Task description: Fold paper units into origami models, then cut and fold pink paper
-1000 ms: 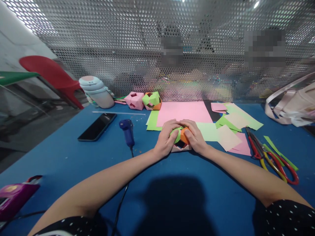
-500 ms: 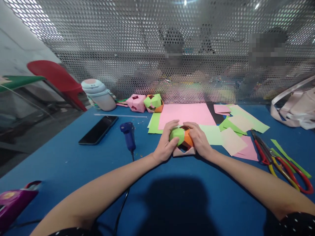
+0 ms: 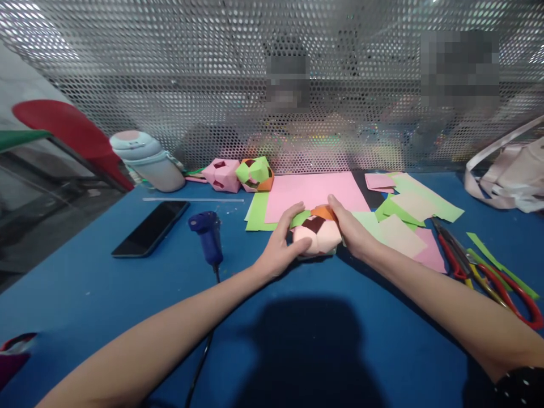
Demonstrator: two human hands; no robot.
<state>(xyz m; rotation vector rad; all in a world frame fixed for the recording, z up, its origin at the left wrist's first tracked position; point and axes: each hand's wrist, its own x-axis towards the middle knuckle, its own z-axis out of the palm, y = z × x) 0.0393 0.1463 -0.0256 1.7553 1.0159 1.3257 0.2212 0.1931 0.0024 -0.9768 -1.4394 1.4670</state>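
Observation:
Between my two hands is a folded paper ball (image 3: pixel 319 236) with green, orange and pale pink faces and dark openings between them. My left hand (image 3: pixel 283 246) wraps its left side, thumb across the pale pink front. Against the right side rests my right hand (image 3: pixel 349 229), its far fingers hidden behind the ball. The ball sits low over the blue table (image 3: pixel 161 306), just in front of a pink paper sheet (image 3: pixel 317 190). Farther back stand a pink paper ball (image 3: pixel 222 175) and a green and orange one (image 3: pixel 256 174).
To the left are a dark blue hot glue gun (image 3: pixel 207 237) with a cord, a black phone (image 3: pixel 151 229) and a bottle (image 3: pixel 148 161). Cut paper pieces (image 3: pixel 403 235) and red-handled scissors (image 3: pixel 488 275) lie right. A perforated metal panel (image 3: pixel 204 85) stands behind the table.
The paper ball has been turned: its pale pink face now points at me, with green and orange at the top. The whole view has shifted slightly.

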